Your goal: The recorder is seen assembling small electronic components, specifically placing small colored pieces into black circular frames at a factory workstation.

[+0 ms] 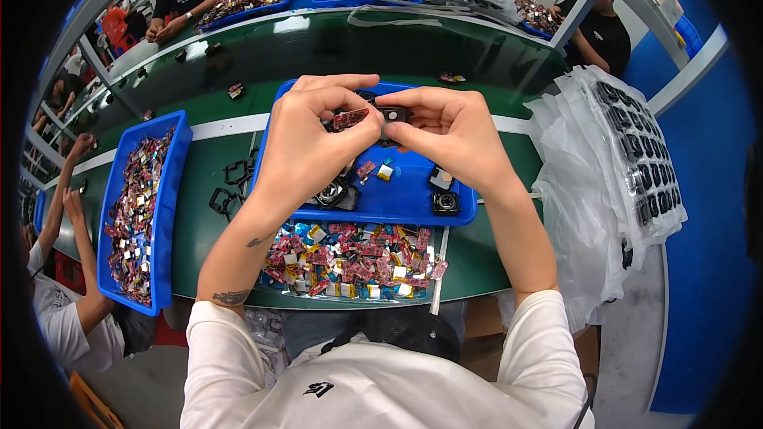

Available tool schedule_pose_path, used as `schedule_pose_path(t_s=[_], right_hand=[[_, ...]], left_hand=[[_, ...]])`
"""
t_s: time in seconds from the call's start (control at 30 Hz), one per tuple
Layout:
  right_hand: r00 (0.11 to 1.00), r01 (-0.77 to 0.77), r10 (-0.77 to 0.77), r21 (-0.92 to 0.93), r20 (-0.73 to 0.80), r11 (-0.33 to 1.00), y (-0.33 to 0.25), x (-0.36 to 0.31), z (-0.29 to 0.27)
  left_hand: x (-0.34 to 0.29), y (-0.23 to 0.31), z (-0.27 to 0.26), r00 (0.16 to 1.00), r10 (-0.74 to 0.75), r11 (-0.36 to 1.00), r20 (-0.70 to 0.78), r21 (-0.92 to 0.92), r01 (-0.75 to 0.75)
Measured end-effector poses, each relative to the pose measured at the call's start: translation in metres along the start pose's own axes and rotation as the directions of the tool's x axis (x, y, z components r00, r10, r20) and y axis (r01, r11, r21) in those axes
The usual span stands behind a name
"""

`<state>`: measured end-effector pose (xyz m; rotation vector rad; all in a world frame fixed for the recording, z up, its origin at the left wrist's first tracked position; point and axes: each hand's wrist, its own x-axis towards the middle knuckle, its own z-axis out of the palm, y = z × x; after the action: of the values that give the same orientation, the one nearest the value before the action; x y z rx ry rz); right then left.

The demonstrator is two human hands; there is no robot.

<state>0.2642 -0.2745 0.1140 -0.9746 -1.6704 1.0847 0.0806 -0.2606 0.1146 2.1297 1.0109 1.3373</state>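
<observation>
Above a blue tray [413,205], both my hands are raised close together. My left hand [314,131] is closed, pinching a small red circuit board [350,118] between thumb and fingers. Facing it, my right hand [449,127] is closed on a small black plastic case [395,114]; its fingers partly cover the case. The two held pieces are very near each other, and whether they touch is hard to tell. In the tray under my hands lie black cases, a black housing with a round lens-like part [445,202], and a white-and-yellow battery piece [385,171].
Nearest me, a clear tray [350,295] holds heaped red boards with batteries. A long blue bin [171,246] of similar parts stands left, by black frames [230,183]. Right are stacked clear blister trays [636,151]. Co-workers sit across the green conveyor [350,48] and at left.
</observation>
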Motion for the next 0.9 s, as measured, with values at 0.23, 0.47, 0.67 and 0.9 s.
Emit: schedule_pose_path(t_s=[0.23, 0.47, 0.67, 0.9], right_hand=[[0.999, 0.029, -0.031, -0.044, -0.028, 0.999, 0.001, -0.003, 0.004], [0.965, 0.185, -0.190, -0.043, -0.180, 0.982, 0.011, -0.002, 0.013], [0.947, 0.166, -0.164, -0.018, -0.275, 0.986, 0.004, -0.002, 0.010], [0.950, 0.168, -0.140, 0.079, -0.278, 0.983, -0.002, 0.000, 0.000]], left_hand=[[-0.001, -0.002, 0.000, 1.000, 0.002, 0.999, -0.021, 0.041, -0.001], [-0.003, -0.001, 0.004, 0.997, 0.042, 0.997, -0.068, 0.071, -0.038], [-0.004, 0.002, 0.003, 0.989, 0.104, 0.994, -0.108, 0.032, -0.102], [-0.002, 0.015, -0.006, 0.997, 0.028, 0.998, -0.075, 0.063, -0.023]])
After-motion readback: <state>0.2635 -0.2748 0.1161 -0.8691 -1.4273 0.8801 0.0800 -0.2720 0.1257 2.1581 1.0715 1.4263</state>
